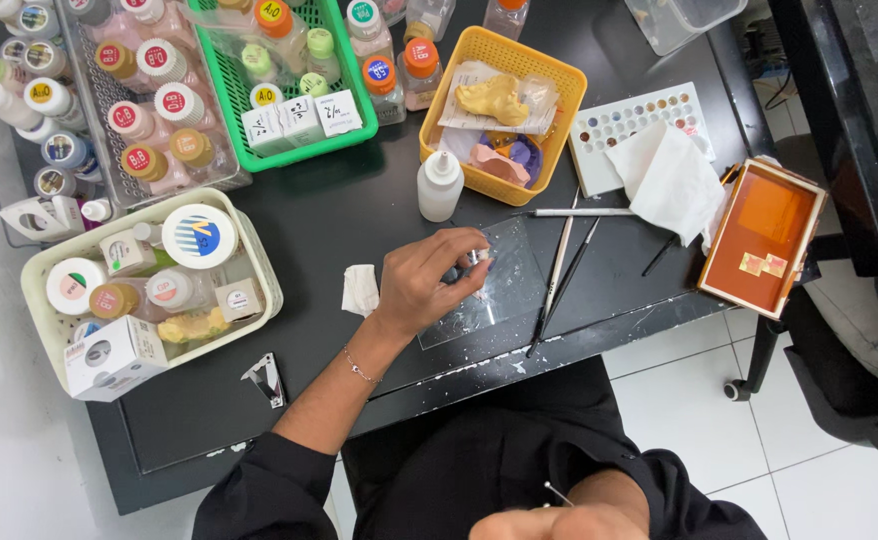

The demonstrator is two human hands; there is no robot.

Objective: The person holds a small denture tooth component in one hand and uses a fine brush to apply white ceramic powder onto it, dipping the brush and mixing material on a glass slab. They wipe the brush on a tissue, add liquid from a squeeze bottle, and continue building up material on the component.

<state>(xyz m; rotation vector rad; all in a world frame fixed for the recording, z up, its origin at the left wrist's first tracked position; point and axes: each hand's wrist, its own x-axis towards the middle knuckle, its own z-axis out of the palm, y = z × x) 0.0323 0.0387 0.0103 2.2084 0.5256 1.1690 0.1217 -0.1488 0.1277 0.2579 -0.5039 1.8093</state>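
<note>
The left hand (424, 280) pinches a small jar (477, 258) over the glass slab (504, 285) on the bench (339, 215), while the right hand (559, 522), low by the lap, grips a thin tool (557, 492).

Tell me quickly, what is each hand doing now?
Left hand: closed on a small jar over the glass slab.
Right hand: closed, holding a thin metal tool near the lap.
</note>
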